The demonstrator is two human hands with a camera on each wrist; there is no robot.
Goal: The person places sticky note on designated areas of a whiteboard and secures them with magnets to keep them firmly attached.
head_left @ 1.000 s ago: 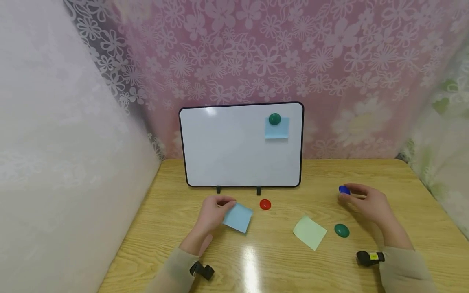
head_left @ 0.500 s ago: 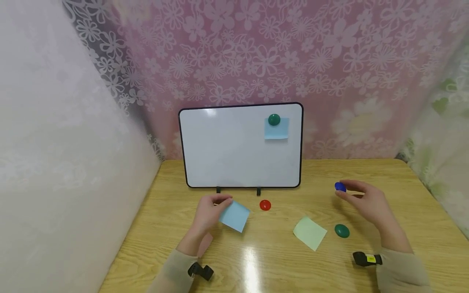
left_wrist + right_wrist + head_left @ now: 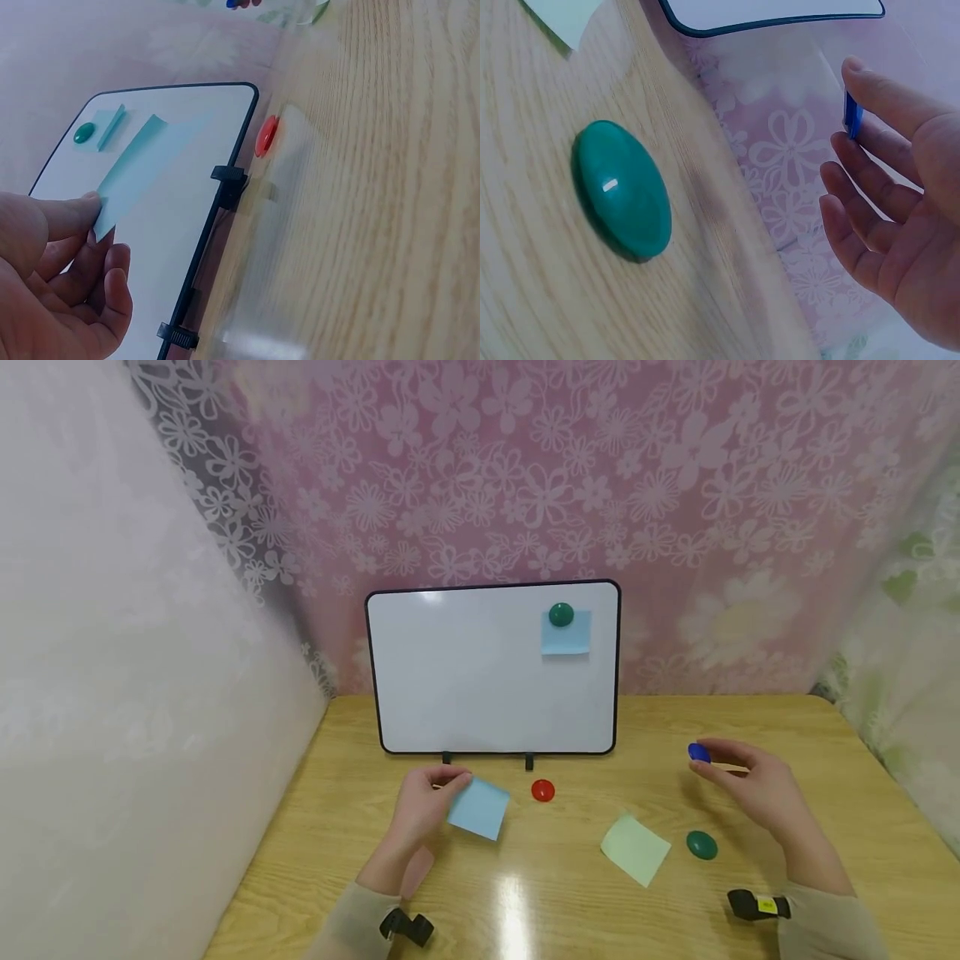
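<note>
Two items were grasped: blue note (image 3: 480, 811) pinched near one corner by left hand (image 3: 422, 799), blue magnet (image 3: 698, 752) pinched by right hand (image 3: 762, 782). Blue note was held in front of whiteboard (image 3: 465, 677), near lower edge; blue magnet was held well apart, to right of whiteboard. Whiteboard's long axis was set left to right, left hand placed nearer.

Over the last second, the left hand (image 3: 420, 802) drew the held blue note (image 3: 478, 810) slightly away from the red magnet (image 3: 543, 790), and a little more of the pink note (image 3: 417, 872) showed. The right hand (image 3: 761, 787) edged the blue magnet (image 3: 698, 752) farther from the lower green magnet (image 3: 702, 845).
</note>
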